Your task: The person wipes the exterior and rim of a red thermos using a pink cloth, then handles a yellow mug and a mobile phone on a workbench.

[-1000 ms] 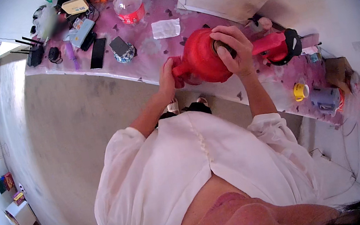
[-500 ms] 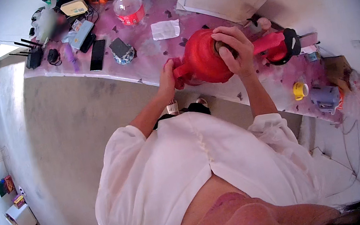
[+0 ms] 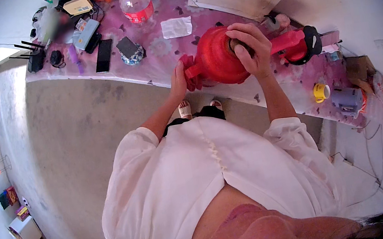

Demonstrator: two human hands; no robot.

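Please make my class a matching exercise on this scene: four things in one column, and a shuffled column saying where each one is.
Things:
1. red vessel
2. yellow mug
3. dark rectangular block
4. white paper

Places:
A. on a blue-and-white round object
B. held between the left hand and the right hand
C. flat on the pink table covering
D. beside a lavender container

Pairs: 1-B, 2-D, 3-A, 4-C

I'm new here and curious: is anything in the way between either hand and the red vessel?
Nothing visible: the left hand grips the red vessel at its left side, the right hand is on its top.
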